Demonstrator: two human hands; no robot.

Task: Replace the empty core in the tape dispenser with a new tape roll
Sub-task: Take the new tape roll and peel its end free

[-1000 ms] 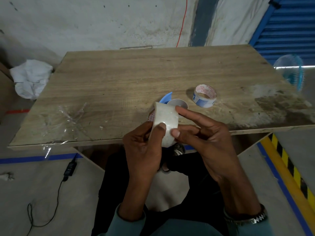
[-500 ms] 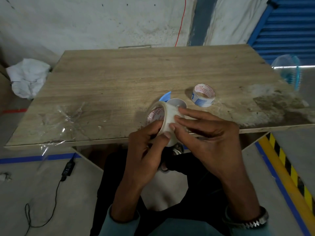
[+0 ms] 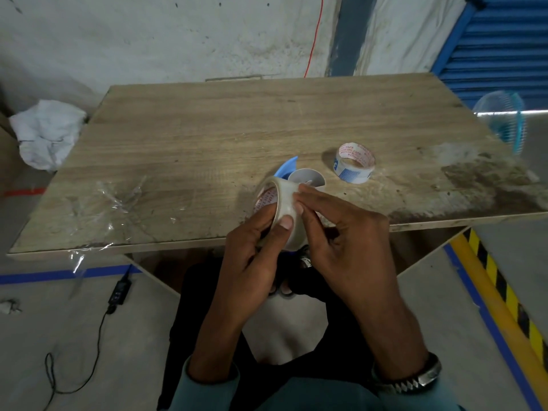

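STATE: your left hand point(image 3: 252, 247) grips the new tape roll point(image 3: 281, 209), right hand point(image 3: 335, 232) fingertips pick at its face | AXIS: bore faces left | TARGET: tape dispenser point(image 3: 299, 176) just beyond both hands, right hand nearer | SPARE: empty core point(image 3: 354, 166) farther right.

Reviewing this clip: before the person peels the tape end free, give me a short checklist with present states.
1. Clear new tape roll held firmly: ok, left hand grips it.
2. Right hand fingertips on the roll's outer face: ok.
3. Loose tape end found: cannot tell.
4. Empty white and blue printed core out of the way: ok, lying apart on the wooden table.
5. Blue and white tape dispenser ready: cannot tell, mostly hidden behind the roll.
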